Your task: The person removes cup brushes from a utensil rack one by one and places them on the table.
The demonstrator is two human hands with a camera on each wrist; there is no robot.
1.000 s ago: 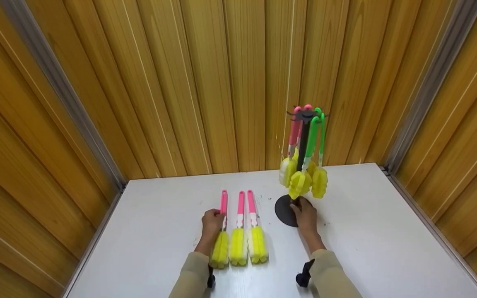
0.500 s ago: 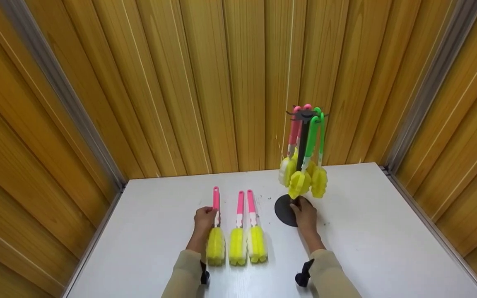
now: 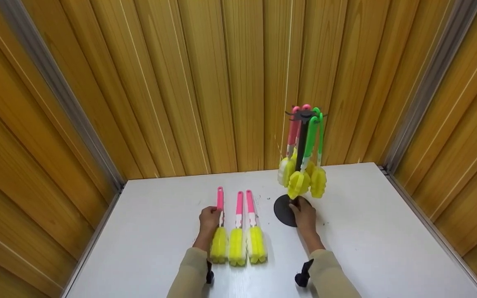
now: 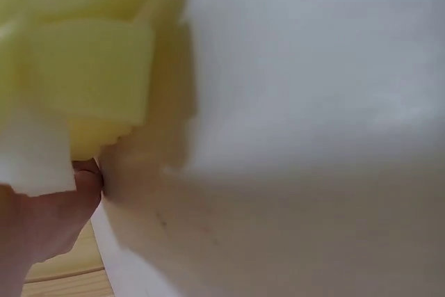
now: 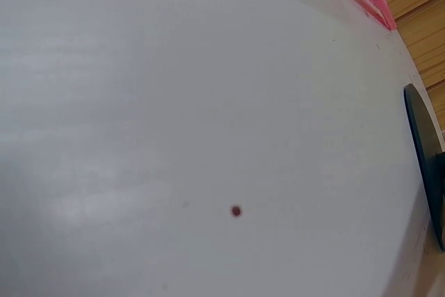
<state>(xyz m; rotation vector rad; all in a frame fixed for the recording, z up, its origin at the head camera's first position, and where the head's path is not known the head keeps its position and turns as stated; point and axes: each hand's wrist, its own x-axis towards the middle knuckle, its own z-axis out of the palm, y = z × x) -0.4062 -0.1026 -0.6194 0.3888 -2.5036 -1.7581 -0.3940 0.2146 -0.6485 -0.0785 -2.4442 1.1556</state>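
Note:
My left hand point(image 3: 209, 219) pinches the pink handle of the leftmost sponge brush point(image 3: 219, 245), which lies beside two more pink-handled brushes, the middle brush point(image 3: 237, 246) and the right brush point(image 3: 256, 244). In the left wrist view the yellow sponge head point(image 4: 90, 67) fills the upper left, with the fingers point(image 4: 62, 210) below it. My right hand point(image 3: 306, 215) grips the foot of the black stand's post, just above its round base point(image 3: 283, 211). Pink- and green-handled brushes hang from hooks at the stand's top point(image 3: 304, 116). The right wrist view does not show the right fingers.
A white table point(image 3: 139, 240) carries everything. Wood-look panel walls point(image 3: 209, 82) rise at the back and both sides. In the right wrist view, the edge of the stand's base point(image 5: 423, 151) shows at the right.
My left hand moved the leftmost brush left, away from the other two, then back a little to the right. The right hand has stayed on the stand.

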